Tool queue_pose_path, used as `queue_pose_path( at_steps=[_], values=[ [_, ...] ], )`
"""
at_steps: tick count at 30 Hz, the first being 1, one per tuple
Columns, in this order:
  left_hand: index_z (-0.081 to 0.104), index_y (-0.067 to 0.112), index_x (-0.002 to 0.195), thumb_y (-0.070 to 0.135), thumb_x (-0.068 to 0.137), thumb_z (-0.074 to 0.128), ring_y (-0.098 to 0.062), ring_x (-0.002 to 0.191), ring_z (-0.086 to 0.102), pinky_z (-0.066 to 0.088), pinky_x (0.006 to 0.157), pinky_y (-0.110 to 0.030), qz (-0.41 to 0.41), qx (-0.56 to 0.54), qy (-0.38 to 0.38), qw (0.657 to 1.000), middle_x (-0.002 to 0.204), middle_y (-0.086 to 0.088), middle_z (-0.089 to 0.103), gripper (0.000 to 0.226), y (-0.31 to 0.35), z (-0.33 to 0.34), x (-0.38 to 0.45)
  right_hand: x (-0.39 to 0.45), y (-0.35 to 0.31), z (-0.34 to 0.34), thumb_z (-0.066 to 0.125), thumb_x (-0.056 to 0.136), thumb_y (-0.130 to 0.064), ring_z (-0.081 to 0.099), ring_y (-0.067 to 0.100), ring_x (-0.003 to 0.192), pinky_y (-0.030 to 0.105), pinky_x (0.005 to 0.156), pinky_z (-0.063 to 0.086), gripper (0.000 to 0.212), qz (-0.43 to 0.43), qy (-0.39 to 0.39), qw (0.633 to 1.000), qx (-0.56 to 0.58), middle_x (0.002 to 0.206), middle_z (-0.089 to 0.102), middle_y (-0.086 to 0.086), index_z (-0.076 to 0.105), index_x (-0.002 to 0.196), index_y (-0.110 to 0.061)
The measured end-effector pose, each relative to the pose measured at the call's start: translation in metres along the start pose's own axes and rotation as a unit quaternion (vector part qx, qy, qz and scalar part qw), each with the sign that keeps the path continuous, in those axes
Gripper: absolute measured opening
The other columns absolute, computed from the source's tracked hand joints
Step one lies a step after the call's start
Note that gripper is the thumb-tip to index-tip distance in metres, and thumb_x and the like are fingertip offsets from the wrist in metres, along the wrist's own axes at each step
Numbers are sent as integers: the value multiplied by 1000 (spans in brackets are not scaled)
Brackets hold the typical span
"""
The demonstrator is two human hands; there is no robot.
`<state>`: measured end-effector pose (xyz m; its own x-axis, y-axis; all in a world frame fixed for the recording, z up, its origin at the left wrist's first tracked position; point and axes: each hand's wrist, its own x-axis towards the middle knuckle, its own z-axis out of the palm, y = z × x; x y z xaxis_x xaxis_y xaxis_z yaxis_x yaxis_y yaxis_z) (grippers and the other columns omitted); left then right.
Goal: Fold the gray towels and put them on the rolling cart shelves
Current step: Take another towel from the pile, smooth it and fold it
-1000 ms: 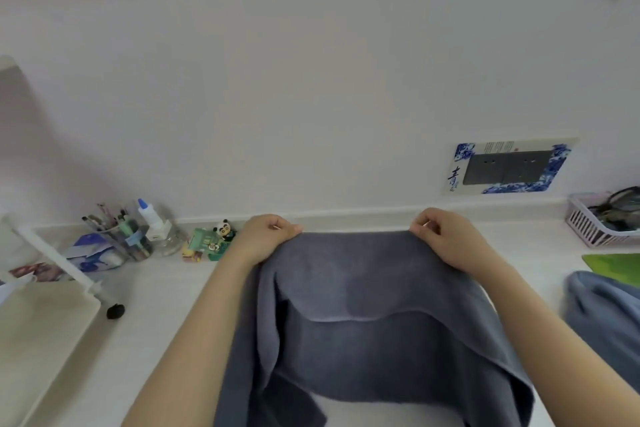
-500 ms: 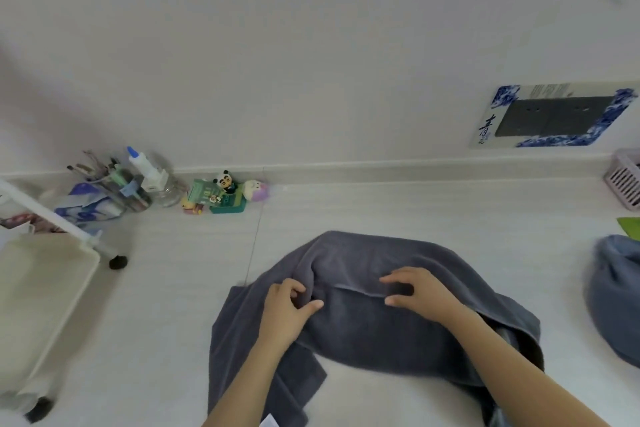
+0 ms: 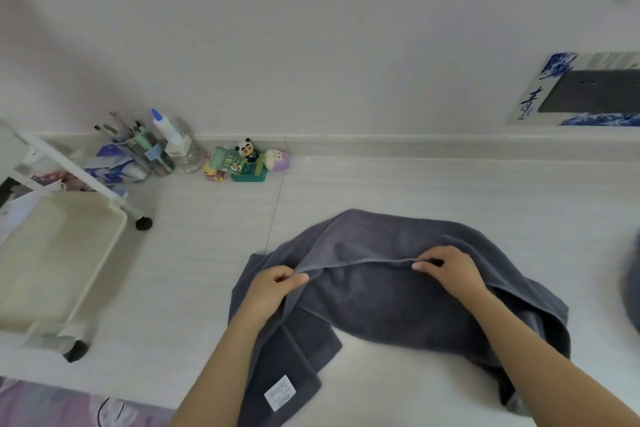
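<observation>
Lying rumpled mid-floor: dark gray terry towel (image 3: pixel 398 291). Pinching its folded-over hem, left hand (image 3: pixel 273 288) and right hand (image 3: pixel 450 267), likely aligning edges for folding. Waiting at floor's left: white plastic rolling cart (image 3: pixel 65 253).

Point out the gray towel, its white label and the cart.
towel (image 3: pixel 381 295), head view, middle of the cloth
label (image 3: pixel 280 393), head view, centre of the tag
cart (image 3: pixel 114 239), head view, tray's right rim

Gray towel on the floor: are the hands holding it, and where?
Yes. The left hand and right hand each pinch the folded upper edge of the dark gray terry towel, one near each end.
</observation>
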<state>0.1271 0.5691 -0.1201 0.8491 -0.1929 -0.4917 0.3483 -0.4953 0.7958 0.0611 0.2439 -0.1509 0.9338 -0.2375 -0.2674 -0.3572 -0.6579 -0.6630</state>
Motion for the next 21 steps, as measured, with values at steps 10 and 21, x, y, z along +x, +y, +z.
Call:
queue_pose_path(
  at_steps=[10,21],
  values=[
    [70,17,72,26,89,64,-10,71,59,46,67,-23,25,104,-143,984,74,2,68,21,84,-58,6,-21,-16,-107,59,91,-27,58,1,72,9,67,40,22,31,-157,985,65,73,68,-11,69,73,-19],
    [55,21,128,30,92,56,-30,126,38,25,106,-40,223,330,179,900,129,-8,46,37,165,13,115,45,-12,-115,62,89,-24,49,37,112,39,96,36,28,10,254,962,-97,117,61,13,66,116,-18]
  ],
)
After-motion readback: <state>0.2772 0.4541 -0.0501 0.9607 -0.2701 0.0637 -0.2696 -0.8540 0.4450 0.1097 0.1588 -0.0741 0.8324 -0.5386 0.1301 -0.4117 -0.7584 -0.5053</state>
